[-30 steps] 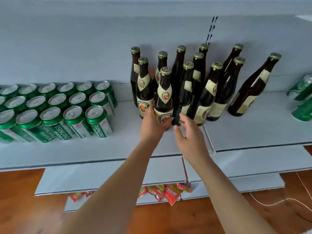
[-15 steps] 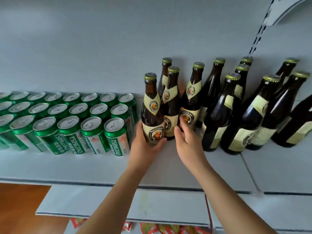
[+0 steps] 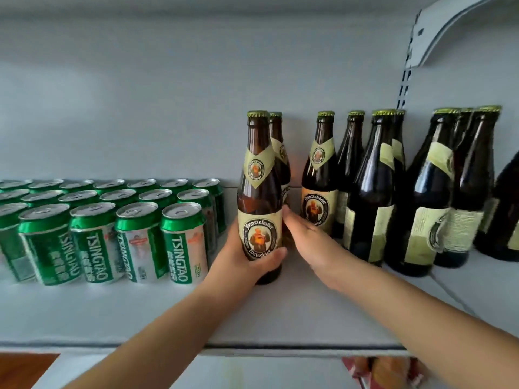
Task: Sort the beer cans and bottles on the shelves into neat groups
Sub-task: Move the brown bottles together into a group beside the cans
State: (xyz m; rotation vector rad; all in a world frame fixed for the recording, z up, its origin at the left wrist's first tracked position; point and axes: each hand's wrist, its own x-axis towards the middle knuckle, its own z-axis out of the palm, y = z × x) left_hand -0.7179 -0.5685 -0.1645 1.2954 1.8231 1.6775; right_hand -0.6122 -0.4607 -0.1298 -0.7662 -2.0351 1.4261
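On the shelf [image 3: 295, 313], I am watching two hands working at the front beer bottle [image 3: 259, 197].

The left hand [image 3: 247, 262] is wrapping its grip around the base of that upright bottle, thumb curling across the label, just beside the block of green Tsingtao cans [image 3: 112, 228]. The right hand [image 3: 304, 240] is lying against the bottle's other side, fingers reaching behind it; I cannot tell whether they are gripping anything. The other brown bottles [image 3: 373, 192] are standing grouped to the right.

Upright brown Franziskaner bottle [image 3: 259, 197] beside green Tsingtao cans [image 3: 112, 220], more brown bottles [image 3: 393, 192] standing right
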